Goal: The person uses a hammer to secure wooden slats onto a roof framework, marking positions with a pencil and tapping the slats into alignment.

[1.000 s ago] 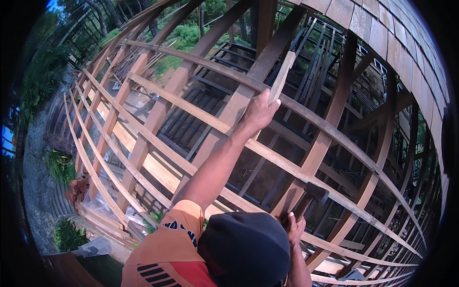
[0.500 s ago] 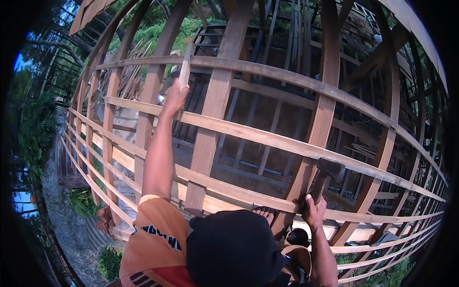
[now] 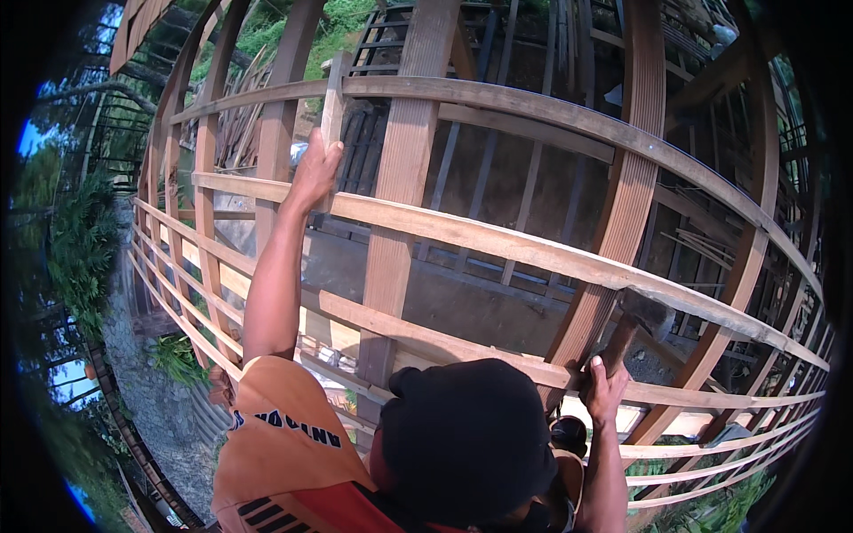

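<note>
My left hand (image 3: 315, 169) is closed around a short, pale wooden stick (image 3: 332, 102). The stick stands across the gap between the upper batten (image 3: 515, 99) and the middle batten (image 3: 498, 238), overlapping both. In my right hand (image 3: 607, 391) is a hammer, gripped by its wooden handle (image 3: 617, 346). The dark hammer head (image 3: 647, 313) is just under the middle batten, beside a thick brown rafter (image 3: 613, 244); whether it touches the wood I cannot tell. A lower batten (image 3: 462, 351) runs behind my right wrist.
More rafters (image 3: 413, 133) and thin battens (image 3: 711, 451) form an open frame with wide gaps. Through them show metal bars, loose timber and ground far below. Trees (image 3: 84, 204) and a grey path (image 3: 160, 391) lie at left. A black cap (image 3: 466, 440) covers the lower middle.
The view has shifted, so the frame sits a little differently. The black cap is farther right and hides the sandalled foot seen before. Both hands keep their holds on the stick and hammer.
</note>
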The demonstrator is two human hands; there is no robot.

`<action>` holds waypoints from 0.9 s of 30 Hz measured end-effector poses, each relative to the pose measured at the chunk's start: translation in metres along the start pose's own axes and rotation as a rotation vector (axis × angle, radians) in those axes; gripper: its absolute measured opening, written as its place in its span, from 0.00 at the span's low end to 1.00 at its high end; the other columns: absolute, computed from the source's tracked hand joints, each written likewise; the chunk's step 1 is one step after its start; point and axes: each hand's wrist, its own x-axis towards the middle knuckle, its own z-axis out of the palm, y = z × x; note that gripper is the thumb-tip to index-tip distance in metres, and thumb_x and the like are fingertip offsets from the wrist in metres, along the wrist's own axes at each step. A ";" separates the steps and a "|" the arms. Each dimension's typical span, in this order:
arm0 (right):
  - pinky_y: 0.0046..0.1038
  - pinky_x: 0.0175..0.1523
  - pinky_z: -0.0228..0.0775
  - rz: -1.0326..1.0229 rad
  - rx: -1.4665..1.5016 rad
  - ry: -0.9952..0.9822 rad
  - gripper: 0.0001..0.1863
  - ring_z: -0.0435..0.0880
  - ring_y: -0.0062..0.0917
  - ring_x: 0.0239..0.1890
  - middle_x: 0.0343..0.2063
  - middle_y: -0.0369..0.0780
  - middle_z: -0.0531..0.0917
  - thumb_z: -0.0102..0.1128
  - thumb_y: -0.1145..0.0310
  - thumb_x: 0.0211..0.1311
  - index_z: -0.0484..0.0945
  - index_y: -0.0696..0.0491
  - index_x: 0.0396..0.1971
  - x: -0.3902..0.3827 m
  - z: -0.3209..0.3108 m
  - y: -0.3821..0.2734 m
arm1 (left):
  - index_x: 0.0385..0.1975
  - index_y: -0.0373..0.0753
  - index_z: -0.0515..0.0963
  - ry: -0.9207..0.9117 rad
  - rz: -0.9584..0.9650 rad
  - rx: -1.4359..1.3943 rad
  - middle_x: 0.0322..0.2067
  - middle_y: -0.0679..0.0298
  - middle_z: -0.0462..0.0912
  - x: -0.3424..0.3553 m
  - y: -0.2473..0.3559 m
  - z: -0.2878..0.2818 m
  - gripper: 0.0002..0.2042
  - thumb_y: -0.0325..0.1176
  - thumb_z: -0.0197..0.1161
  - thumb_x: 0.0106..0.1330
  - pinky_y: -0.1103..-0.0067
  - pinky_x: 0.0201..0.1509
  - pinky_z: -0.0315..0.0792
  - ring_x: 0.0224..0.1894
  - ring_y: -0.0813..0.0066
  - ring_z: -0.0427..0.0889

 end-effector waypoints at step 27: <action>0.37 0.37 0.71 0.198 -0.029 -0.044 0.23 0.80 0.35 0.25 0.20 0.45 0.80 0.59 0.52 0.63 0.75 0.61 0.26 0.001 -0.004 -0.018 | 0.44 0.33 0.70 0.194 0.002 -0.017 0.33 0.37 0.80 -0.013 -0.006 0.014 0.15 0.39 0.56 0.68 0.54 0.42 0.71 0.39 0.35 0.79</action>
